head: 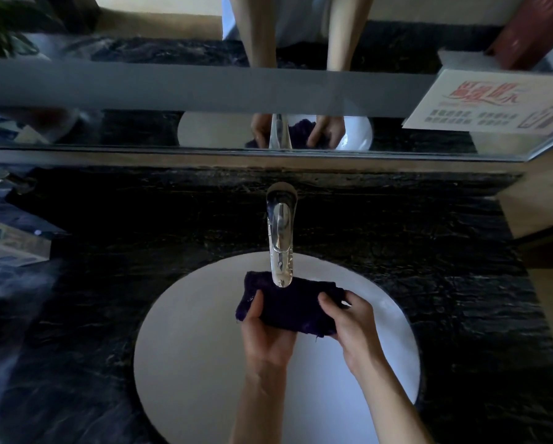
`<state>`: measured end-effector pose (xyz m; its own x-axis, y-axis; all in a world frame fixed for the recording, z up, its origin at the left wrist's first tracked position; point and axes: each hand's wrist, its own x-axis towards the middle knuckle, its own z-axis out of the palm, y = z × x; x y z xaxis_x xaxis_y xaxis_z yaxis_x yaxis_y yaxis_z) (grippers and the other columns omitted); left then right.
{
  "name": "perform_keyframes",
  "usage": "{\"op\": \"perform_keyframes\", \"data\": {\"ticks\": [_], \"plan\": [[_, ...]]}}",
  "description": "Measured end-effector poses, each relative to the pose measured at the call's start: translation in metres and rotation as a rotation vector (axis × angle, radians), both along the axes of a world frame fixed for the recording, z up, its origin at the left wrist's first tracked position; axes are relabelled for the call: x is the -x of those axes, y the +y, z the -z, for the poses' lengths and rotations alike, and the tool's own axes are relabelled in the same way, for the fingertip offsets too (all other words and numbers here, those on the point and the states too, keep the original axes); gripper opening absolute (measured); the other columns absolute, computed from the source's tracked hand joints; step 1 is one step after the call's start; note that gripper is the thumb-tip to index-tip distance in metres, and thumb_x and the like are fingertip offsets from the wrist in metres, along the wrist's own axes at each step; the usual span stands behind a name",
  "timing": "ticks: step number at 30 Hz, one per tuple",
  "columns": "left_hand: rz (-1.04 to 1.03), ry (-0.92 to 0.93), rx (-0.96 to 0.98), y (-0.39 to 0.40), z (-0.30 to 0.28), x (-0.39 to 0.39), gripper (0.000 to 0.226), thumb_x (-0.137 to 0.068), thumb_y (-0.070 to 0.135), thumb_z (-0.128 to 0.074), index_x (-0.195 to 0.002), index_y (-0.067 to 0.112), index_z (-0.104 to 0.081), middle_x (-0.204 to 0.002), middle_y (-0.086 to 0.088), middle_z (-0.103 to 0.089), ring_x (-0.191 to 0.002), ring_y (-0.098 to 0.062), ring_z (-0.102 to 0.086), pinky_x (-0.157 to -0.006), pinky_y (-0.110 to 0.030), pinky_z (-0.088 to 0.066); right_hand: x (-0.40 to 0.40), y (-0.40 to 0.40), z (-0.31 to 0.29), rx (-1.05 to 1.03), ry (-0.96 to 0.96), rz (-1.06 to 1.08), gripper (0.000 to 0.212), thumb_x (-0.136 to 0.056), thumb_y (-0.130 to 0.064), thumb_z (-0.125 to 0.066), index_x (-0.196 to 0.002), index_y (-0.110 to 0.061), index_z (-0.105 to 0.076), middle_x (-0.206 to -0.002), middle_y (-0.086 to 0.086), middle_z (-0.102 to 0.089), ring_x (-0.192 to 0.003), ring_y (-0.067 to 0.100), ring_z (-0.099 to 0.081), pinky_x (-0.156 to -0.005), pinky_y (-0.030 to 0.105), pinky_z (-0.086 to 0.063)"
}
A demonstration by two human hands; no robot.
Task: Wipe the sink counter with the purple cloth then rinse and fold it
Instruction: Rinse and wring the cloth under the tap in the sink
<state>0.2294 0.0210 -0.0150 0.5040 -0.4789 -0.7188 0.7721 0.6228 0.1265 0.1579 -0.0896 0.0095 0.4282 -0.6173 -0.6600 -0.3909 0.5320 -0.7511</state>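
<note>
purple cloth (289, 307) bunched into a thick band, centre of frame, over the white sink (204, 331), just under the faucet (280, 241) spout. long axis runs left to right. left hand (265, 334) grip closed on its left end, right hand (353, 325) grip closed on its right end. dark marbled table (444, 267) all round; mirror (140, 129) across the upper frame.

You face a black, white-veined marble counter (412, 238) with an oval white basin (188, 363) sunk into it. Behind the basin a chrome tap (280, 238) rises from the marble, its spout reaching over the bowl. Far left of the tap, a tan cardboard box (11, 241) lies on the counter.
</note>
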Motion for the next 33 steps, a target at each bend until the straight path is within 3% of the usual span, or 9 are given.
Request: {"op": "perform_keyframes", "data": {"ticks": [5, 8, 11, 14, 17, 21, 24, 29, 33], "plan": [[-0.079, 0.018, -0.022, 0.001, 0.006, -0.007, 0.047, -0.100, 0.029, -0.047, -0.135, 0.000, -0.056, -0.126, -0.024, -0.066, -0.108, -0.036, -0.067, -0.094, -0.053, -0.055, 0.003, -0.008, -0.003, 0.045, 0.084, -0.018, 0.009, -0.095, -0.001, -0.066, -0.103, -0.005, -0.068, -0.099, 0.019, -0.073, -0.083, 0.032, -0.072, -0.072, 0.043, -0.062], [-0.104, -0.014, -0.026, 0.001, 0.005, -0.014, 0.052, -0.093, 0.030, -0.053, -0.136, -0.001, -0.055, -0.124, -0.023, -0.066, -0.104, -0.034, -0.069, -0.091, -0.053, -0.057, -0.004, -0.011, -0.016, 0.300, 0.157, -0.074, 0.013, -0.094, -0.006, -0.064, -0.094, -0.018, -0.069, -0.099, 0.008, -0.074, -0.090, 0.027, -0.070, -0.083, 0.043, -0.058], [-0.066, -0.052, 0.048, -0.003, 0.002, -0.015, 0.062, -0.098, 0.033, -0.049, -0.147, -0.005, -0.042, -0.131, -0.025, -0.056, -0.107, -0.034, -0.062, -0.093, -0.050, -0.051, -0.031, 0.000, -0.054, 0.285, -0.047, -0.150, 0.013, -0.101, -0.015, -0.061, -0.090, -0.012, -0.069, -0.076, -0.003, -0.071, -0.065, 0.015, -0.063, -0.059, 0.027, -0.054], [-0.074, -0.049, 0.232, -0.003, -0.002, -0.012, 0.055, -0.107, 0.033, -0.028, -0.123, -0.008, -0.062, -0.097, -0.013, -0.062, -0.077, -0.022, -0.061, -0.072, -0.036, -0.055, -0.064, 0.017, -0.089, 0.173, -0.167, -0.293, 0.032, -0.102, -0.029, -0.059, -0.089, -0.001, -0.067, -0.064, -0.003, -0.066, -0.051, 0.012, -0.055, -0.043, 0.023, -0.043], [-0.108, -0.071, 0.223, -0.003, -0.007, -0.010, 0.055, -0.109, 0.027, -0.024, -0.098, 0.001, -0.071, -0.074, -0.006, -0.061, -0.061, -0.018, -0.062, -0.062, -0.032, -0.057, -0.080, 0.027, -0.101, 0.139, -0.166, -0.334, 0.033, -0.102, -0.031, -0.059, -0.082, -0.006, -0.066, -0.061, 0.000, -0.062, -0.047, 0.013, -0.050, -0.040, 0.023, -0.035], [-0.150, -0.046, 0.080, 0.000, 0.000, -0.012, 0.038, -0.107, 0.027, -0.035, -0.118, 0.000, -0.059, -0.085, -0.012, -0.068, -0.074, -0.023, -0.071, -0.066, -0.035, -0.060, -0.082, 0.031, -0.102, 0.082, -0.162, -0.273, 0.034, -0.104, -0.023, -0.056, -0.075, -0.006, -0.062, -0.057, 0.003, -0.054, -0.043, 0.013, -0.041, -0.037, 0.018, -0.028], [-0.142, -0.023, 0.070, 0.002, -0.006, -0.014, 0.046, -0.106, 0.028, -0.036, -0.109, -0.003, -0.069, -0.090, -0.015, -0.071, -0.077, -0.025, -0.073, -0.066, -0.035, -0.061, -0.081, 0.032, -0.096, 0.001, -0.157, -0.233, 0.033, -0.105, -0.020, -0.055, -0.076, -0.004, -0.061, -0.054, 0.000, -0.050, -0.040, 0.010, -0.038, -0.034, 0.018, -0.024], [-0.075, -0.053, 0.111, -0.001, -0.013, -0.012, 0.066, -0.108, 0.031, -0.025, -0.078, -0.001, -0.075, -0.061, -0.007, -0.057, -0.046, -0.017, -0.056, -0.045, -0.026, -0.052, -0.073, 0.038, -0.076, -0.015, -0.142, -0.217, 0.030, -0.103, -0.019, -0.059, -0.080, 0.000, -0.063, -0.056, 0.003, -0.051, -0.037, 0.010, -0.037, -0.033, 0.018, -0.021], [-0.076, -0.081, 0.085, 0.012, -0.010, -0.012, 0.049, -0.103, 0.032, -0.040, -0.117, -0.007, -0.066, -0.098, -0.020, -0.068, -0.083, -0.030, -0.069, -0.075, -0.042, -0.058, -0.063, 0.034, -0.069, -0.009, -0.179, -0.191, 0.035, -0.100, -0.032, -0.063, -0.083, -0.001, -0.066, -0.057, 0.000, -0.056, -0.038, 0.011, -0.040, -0.034, 0.019, -0.021]]}}
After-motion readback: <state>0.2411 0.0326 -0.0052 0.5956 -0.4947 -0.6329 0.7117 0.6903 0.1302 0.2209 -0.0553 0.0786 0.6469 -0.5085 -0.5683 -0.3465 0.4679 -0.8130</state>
